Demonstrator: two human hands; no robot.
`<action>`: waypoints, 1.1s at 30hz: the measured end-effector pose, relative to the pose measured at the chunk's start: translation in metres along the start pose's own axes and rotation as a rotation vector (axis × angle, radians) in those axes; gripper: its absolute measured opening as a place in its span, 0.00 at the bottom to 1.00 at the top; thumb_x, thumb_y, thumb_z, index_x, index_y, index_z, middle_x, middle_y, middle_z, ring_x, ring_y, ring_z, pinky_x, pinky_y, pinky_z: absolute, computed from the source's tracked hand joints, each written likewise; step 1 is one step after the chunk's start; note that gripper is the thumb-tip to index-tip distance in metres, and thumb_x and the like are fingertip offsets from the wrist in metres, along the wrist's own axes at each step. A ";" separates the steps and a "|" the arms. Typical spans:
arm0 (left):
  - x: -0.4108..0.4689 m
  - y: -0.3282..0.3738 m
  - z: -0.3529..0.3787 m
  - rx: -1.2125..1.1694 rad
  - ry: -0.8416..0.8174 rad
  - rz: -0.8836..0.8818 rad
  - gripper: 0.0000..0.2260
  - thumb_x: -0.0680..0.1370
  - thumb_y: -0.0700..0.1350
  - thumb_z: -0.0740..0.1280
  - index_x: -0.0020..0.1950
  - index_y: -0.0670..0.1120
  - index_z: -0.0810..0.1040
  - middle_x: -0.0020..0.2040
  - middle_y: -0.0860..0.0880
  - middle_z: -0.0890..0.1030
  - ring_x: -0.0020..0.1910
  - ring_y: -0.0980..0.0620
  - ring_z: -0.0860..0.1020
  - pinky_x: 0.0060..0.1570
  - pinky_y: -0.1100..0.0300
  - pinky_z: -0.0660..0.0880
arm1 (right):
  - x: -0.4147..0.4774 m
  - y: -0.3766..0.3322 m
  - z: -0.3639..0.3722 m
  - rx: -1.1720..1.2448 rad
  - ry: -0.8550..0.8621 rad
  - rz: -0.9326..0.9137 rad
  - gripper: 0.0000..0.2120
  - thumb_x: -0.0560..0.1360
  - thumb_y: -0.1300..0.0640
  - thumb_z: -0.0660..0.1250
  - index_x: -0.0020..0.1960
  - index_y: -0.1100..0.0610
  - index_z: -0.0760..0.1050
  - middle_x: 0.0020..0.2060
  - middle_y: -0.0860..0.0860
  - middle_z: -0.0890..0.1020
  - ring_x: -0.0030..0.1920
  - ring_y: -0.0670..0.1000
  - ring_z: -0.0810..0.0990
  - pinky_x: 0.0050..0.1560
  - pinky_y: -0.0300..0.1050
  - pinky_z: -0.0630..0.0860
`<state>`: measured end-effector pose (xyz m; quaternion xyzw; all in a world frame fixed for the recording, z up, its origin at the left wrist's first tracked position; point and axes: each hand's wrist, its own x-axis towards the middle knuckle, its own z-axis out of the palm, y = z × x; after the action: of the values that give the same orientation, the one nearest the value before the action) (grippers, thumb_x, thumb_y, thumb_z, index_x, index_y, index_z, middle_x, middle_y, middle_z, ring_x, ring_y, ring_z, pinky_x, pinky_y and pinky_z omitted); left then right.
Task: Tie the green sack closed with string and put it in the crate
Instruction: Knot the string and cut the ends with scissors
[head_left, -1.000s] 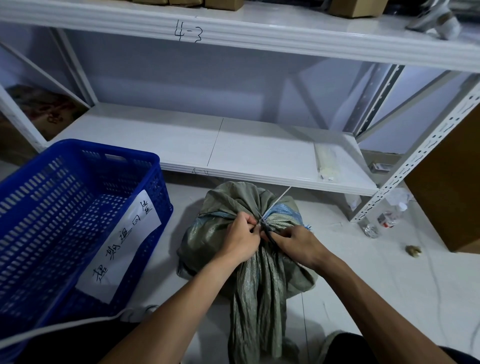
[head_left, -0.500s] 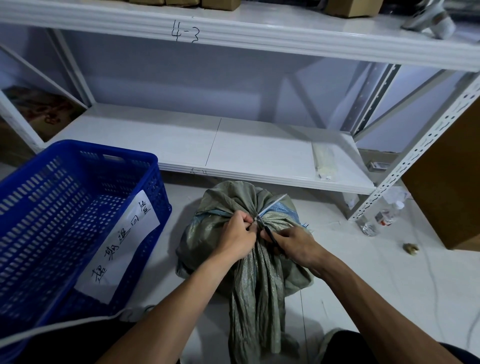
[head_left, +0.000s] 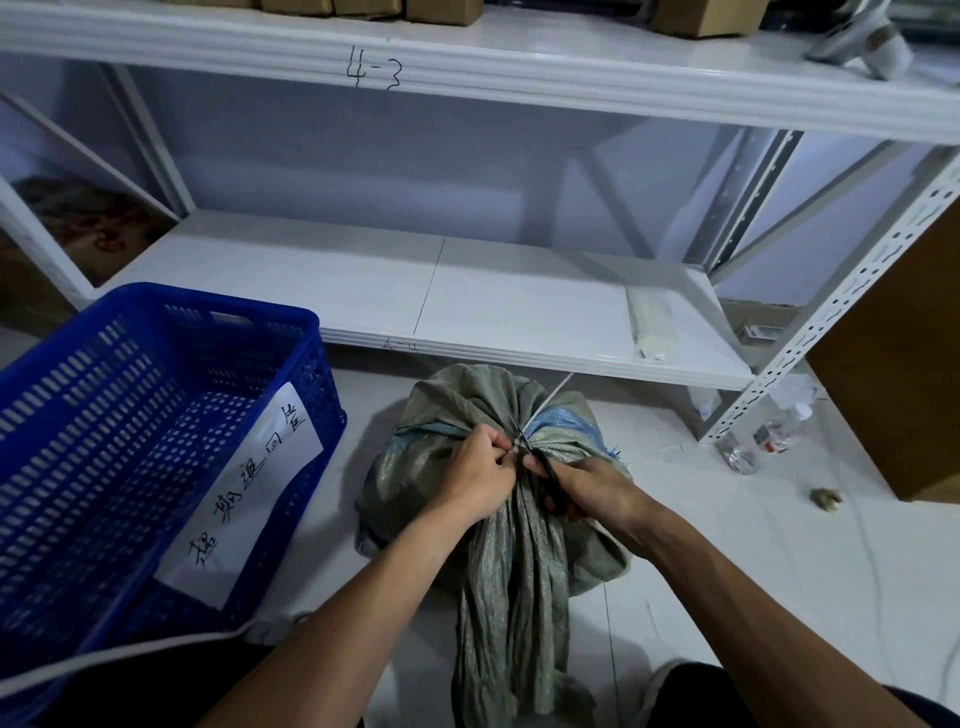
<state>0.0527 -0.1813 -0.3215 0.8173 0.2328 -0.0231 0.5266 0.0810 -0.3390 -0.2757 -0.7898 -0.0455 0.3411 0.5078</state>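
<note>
The green woven sack (head_left: 457, 400) stands on the floor, its neck bunched together and its loose top hanging toward me. My left hand (head_left: 478, 483) pinches the string at the gathered neck. My right hand (head_left: 597, 493) grips black scissors (head_left: 545, 470), whose blades point at the tie. A pale string tail (head_left: 551, 399) runs taut up and to the right from the neck. The blue plastic crate (head_left: 208, 304) sits to the left of the sack, a paper label on its inner wall.
A white metal shelf (head_left: 519, 312) runs behind the sack, its perforated post (head_left: 810, 343) standing at the right. Two small bottles (head_left: 779, 431) and a small brown object (head_left: 826, 499) lie on the floor at right. A brown cabinet (head_left: 909, 364) stands beyond them.
Both hands stay at the sack's neck. The string tail slackened half a second ago and now stretches straight up to the right again.
</note>
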 end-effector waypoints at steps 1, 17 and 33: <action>-0.001 0.001 0.000 0.010 -0.006 -0.001 0.04 0.79 0.44 0.66 0.52 0.50 0.73 0.55 0.50 0.82 0.54 0.51 0.80 0.58 0.50 0.76 | 0.001 -0.001 0.000 -0.002 0.004 -0.002 0.23 0.70 0.36 0.72 0.42 0.58 0.81 0.31 0.53 0.80 0.32 0.50 0.75 0.35 0.43 0.69; 0.030 0.079 -0.046 0.638 0.122 0.333 0.14 0.78 0.56 0.68 0.55 0.49 0.84 0.58 0.48 0.81 0.61 0.48 0.75 0.58 0.57 0.69 | 0.016 -0.003 -0.002 -0.293 0.102 -0.110 0.23 0.73 0.39 0.70 0.41 0.60 0.83 0.28 0.47 0.77 0.29 0.44 0.71 0.27 0.35 0.64; 0.050 0.087 -0.058 0.476 -0.016 0.341 0.07 0.75 0.51 0.74 0.48 0.49 0.88 0.48 0.52 0.87 0.47 0.55 0.82 0.50 0.61 0.74 | 0.014 -0.014 0.006 -0.832 0.399 -0.227 0.22 0.74 0.36 0.65 0.44 0.57 0.75 0.44 0.55 0.83 0.40 0.55 0.75 0.40 0.46 0.68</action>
<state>0.1201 -0.1425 -0.2362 0.9450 0.0761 0.0054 0.3182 0.0924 -0.3221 -0.2724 -0.9662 -0.1658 0.0782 0.1812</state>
